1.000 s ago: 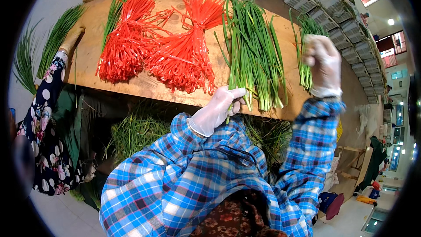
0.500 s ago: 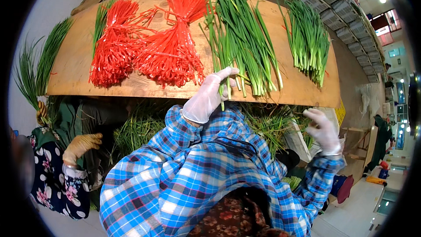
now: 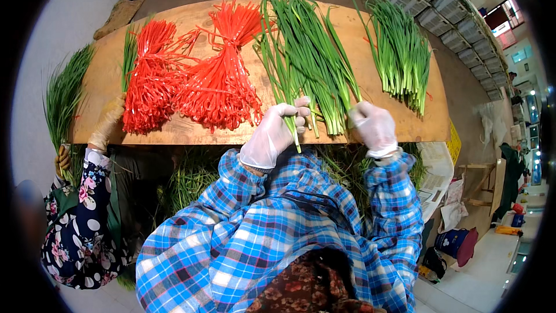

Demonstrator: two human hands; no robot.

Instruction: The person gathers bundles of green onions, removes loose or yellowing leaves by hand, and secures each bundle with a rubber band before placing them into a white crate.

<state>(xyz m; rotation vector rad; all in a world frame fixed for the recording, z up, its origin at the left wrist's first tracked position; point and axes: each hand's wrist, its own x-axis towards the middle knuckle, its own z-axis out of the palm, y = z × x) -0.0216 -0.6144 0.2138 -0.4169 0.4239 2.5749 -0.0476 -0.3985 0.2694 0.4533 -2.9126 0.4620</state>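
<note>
My left hand [image 3: 272,135], in a thin whitish glove, is closed round the lower ends of a few green chives [image 3: 280,81], whose leaves point away from me over the wooden table. A loose pile of chives [image 3: 318,64] lies just right of them. At the pile's right edge my right hand [image 3: 373,129], gloved likewise, has its fingers closed on the end of a chive stalk; its fingertips are partly hidden. Farther right lies a neater bunch of chives [image 3: 402,58], apart from both hands.
Two bundles of red plastic ties [image 3: 223,90] lie on the wooden table [image 3: 388,122]. At left, a co-worker's gloved hand [image 3: 107,122] reaches onto it; their other hand holds chives [image 3: 61,98]. Plant trimmings [image 3: 200,179] lie below the front edge, a white crate [image 3: 434,174] at right.
My right hand has moved left and up from beside the table to the pile's edge and closed. My left hand still holds its chives. The co-worker's hand has risen onto the table.
</note>
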